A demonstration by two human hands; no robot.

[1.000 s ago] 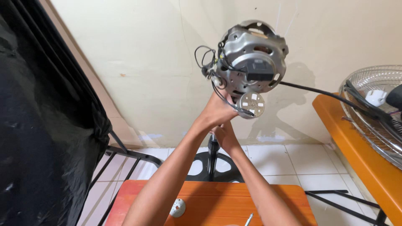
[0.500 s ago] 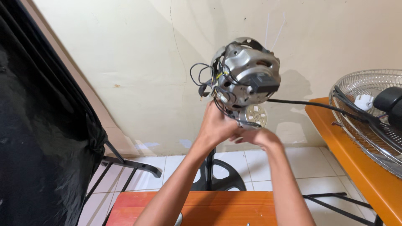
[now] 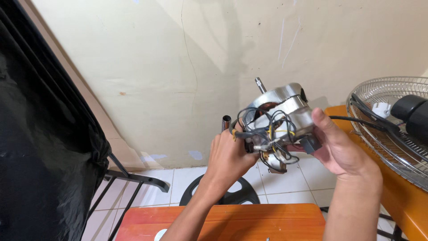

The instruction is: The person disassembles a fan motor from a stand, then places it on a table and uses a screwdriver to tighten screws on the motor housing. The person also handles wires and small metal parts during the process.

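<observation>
1. Two hands carry the fan motor (image 3: 278, 120) in mid-air before the wall (image 3: 178, 53); left hand (image 3: 228, 156) curled shut around its wired underside, thumb by the metal tube (image 3: 226, 122).
2. Right hand (image 3: 341, 149) cups the far side, fingers wrapped on the housing; shaft tilted up, evidently exposing the wiring.
3. Both forearms rise over the orange table (image 3: 240, 221); fan grille (image 3: 392, 129) to the right.

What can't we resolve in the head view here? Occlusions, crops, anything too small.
- Fan motor: its underside is hidden by the left hand, the right hand and a tangle of wires.
- Stand pole: only its open top shows; the left hand covers the rest.
- Round black base: partly behind the left forearm.
- Wire fan guard: cut off by the right edge.
- Small items on the orange table: cropped by the bottom edge, unidentifiable.
</observation>
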